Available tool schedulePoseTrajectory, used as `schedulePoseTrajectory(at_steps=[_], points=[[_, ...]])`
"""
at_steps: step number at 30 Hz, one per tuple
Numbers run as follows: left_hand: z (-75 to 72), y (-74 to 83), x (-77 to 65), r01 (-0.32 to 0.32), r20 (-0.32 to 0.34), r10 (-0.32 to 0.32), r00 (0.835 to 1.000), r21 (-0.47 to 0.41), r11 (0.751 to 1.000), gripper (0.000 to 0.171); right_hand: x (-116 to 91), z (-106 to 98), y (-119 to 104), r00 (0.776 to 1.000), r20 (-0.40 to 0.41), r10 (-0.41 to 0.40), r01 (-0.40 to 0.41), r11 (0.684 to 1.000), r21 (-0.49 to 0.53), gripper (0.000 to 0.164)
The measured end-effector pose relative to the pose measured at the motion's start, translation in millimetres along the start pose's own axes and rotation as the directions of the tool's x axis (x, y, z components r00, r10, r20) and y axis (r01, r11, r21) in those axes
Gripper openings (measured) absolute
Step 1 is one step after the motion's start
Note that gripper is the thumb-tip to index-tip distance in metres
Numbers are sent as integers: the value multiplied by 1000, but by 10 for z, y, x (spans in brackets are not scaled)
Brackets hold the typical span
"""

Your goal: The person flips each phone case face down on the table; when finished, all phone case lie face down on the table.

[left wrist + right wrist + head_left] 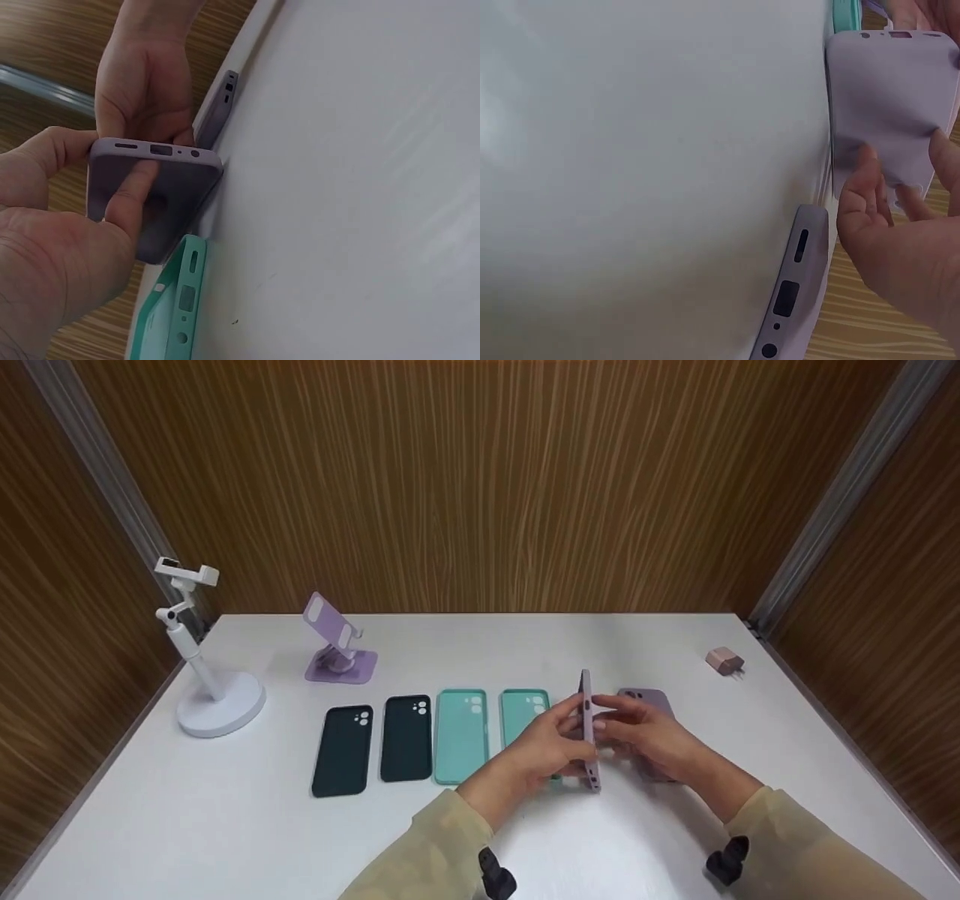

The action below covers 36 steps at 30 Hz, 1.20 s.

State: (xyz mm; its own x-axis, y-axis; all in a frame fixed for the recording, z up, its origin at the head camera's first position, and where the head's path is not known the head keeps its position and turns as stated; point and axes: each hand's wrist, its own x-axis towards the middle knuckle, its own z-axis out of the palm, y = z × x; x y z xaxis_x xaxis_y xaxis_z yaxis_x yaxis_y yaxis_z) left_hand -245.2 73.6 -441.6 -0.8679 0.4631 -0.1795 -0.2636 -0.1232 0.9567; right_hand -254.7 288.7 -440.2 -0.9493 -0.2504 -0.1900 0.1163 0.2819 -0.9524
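My left hand (546, 746) grips a purple phone case (588, 712), holding it upright with its narrow side toward the head camera. In the left wrist view, one of its fingers lies across the case's darker inner face, close to the end with the port cutouts. My right hand (900, 232) touches the outer back with its fingertips near the camera cutout. Beneath my right hand lies a second purple phone case (651, 699), partly hidden. To the left is a teal phone case (519, 712), partly covered by my left hand.
Another teal case (461, 742) and two dark cases (343, 754) continue the row leftward. Behind them stands a purple phone stand (341, 664). A white stand (217, 705) with a clamp is at far left, a pink charger plug (724, 661) at back right. Wood-grain panels (480, 487) enclose the table.
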Motion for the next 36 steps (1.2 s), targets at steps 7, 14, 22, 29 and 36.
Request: schedulePoseTrajectory(at_steps=[7, 14, 22, 29, 36], points=[[-10, 11, -37, -45, 14, 45, 999, -30, 999, 97, -28, 37, -77, 999, -49, 9, -12, 998, -60, 75], [-20, 3, -62, -101, 81, 114, 990, -150, 983, 98, -32, 18, -95, 999, -16, 41, -42, 999, -13, 80], [-63, -6, -40, -168, -14, 168, 986, -42, 985, 79, -75, -67, -91, 996, -78, 49, -51, 998, -23, 79], [-85, -25, -15, -152, -132, 173, 976, 155, 976, 62, -86, -104, -100, 989, -145, 24, -50, 983, -178, 77], [-103, -79, 26, -121, -159, 174, 972, 296, 947, 61, -74, -99, -72, 981, -196, -13, -39, 965, -259, 75]])
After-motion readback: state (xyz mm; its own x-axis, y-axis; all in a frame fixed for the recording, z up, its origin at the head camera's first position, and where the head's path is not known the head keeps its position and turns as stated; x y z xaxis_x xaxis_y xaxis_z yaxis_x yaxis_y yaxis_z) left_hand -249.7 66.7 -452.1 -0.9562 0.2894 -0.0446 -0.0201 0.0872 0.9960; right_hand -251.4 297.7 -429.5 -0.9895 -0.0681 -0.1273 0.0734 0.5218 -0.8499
